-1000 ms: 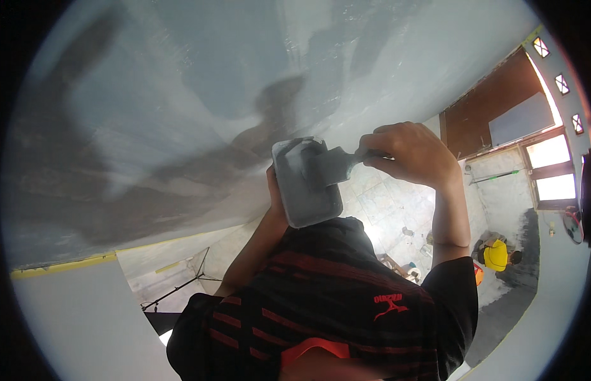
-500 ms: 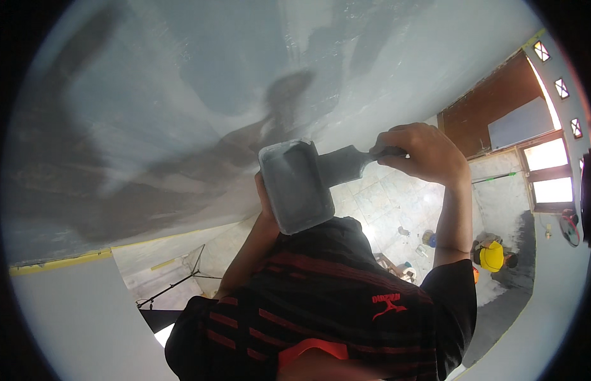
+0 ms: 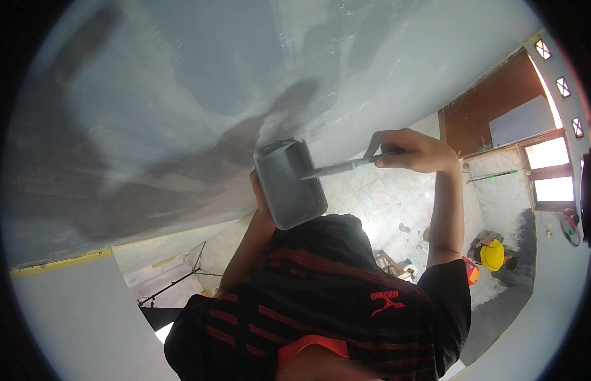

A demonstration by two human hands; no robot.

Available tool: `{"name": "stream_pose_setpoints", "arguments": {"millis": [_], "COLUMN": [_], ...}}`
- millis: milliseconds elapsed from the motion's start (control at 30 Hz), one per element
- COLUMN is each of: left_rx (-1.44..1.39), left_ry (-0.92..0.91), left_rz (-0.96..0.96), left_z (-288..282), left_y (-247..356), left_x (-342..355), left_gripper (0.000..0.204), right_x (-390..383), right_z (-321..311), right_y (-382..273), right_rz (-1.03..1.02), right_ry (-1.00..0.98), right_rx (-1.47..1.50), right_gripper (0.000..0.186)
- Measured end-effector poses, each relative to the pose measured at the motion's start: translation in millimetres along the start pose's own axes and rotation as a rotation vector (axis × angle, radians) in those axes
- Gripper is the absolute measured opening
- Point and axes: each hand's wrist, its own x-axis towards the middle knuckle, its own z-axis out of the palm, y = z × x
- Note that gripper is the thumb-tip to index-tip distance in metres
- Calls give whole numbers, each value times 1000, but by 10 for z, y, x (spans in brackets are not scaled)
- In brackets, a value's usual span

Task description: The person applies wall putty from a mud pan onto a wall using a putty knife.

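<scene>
My left hand (image 3: 258,193) grips a grey rectangular tray (image 3: 289,206) holding grey paint or paste, from its left side, above my dark shirt front. My right hand (image 3: 406,152) pinches the handle of a wide flat brush (image 3: 343,169), coated grey and seen nearly edge-on, its tip reaching into the tray. Just beyond both hands is a pale grey-blue wall (image 3: 213,82) with wet-looking patches and shadows.
A person in yellow (image 3: 491,255) crouches at lower right. A light tiled floor (image 3: 378,197) with scattered items lies below. A black stand (image 3: 194,274) is at lower left; a brown panel (image 3: 467,114) and bright windows (image 3: 549,152) are at right.
The brush has turned from broad side to edge-on. My right hand has tilted with it. The tray has moved left since the earliest frame and slightly up since the middle one.
</scene>
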Motion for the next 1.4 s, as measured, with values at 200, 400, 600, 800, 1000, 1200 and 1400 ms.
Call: {"name": "stream_pose_setpoints", "arguments": {"millis": [200, 400, 600, 800, 1000, 1200, 1400], "left_rx": [97, 19, -15, -68, -95, -113, -222], "left_ry": [108, 145, 54, 28, 7, -20, -171], "left_rz": [12, -7, 36, 16, -10, -75, -160], "left_z": [-315, -470, -873, -910, -899, -872, -737], "left_y": [-18, -27, -70, -66, -44, -57, -23], "left_x": [0, -39, -79, -125, -154, -133, -50], "left_gripper": [78, 80, 74, 73, 73, 75, 79], "right_x": [334, 453, 338, 231, 442, 658, 747], "right_z": [132, 173, 226, 695, 1767, 2305, 2441], "right_y": [474, 688, 1072, 1420, 2105, 2419, 2551], "right_rz": [156, 304, 250, 343, 274, 262, 223], "right_ry": [-213, -205, -163, 145, 503, 619, 692], "right_rx": [438, 463, 522, 535, 798, 971, 1027], "right_gripper": [27, 26, 23, 29, 27, 23, 23]}}
